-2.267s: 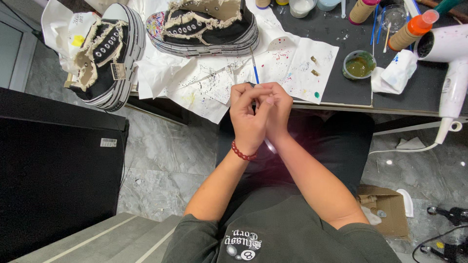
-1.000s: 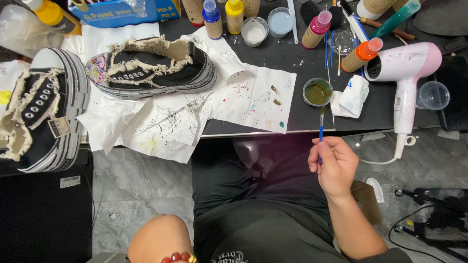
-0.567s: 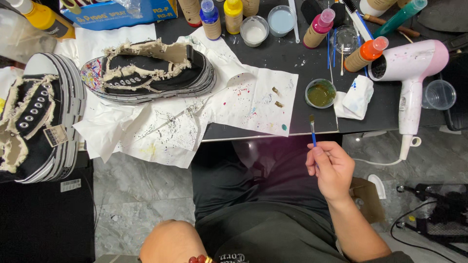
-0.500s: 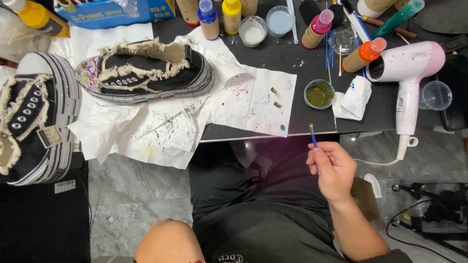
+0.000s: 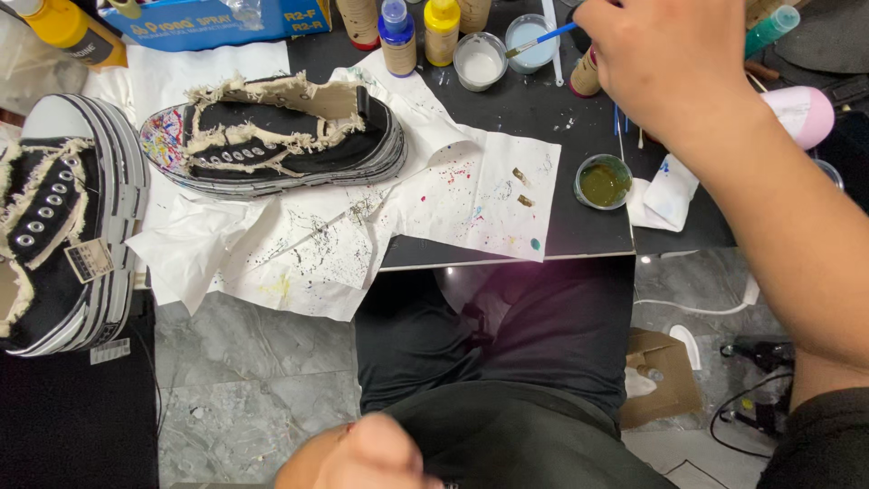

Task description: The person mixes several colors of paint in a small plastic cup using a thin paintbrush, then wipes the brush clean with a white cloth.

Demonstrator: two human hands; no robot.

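At the upper right of the frame our right hand (image 5: 674, 59) pinches a blue paintbrush (image 5: 541, 40), its tip dipped in a small cup (image 5: 532, 41) to load paint. Our left hand (image 5: 376, 453), bottom centre, looks loosely curled and seemingly empty.

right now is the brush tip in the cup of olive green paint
No, the brush held by the right hand has its tip in the pale blue cup.

Paint bottles (image 5: 418, 34) crowding the cups (image 5: 480, 60)
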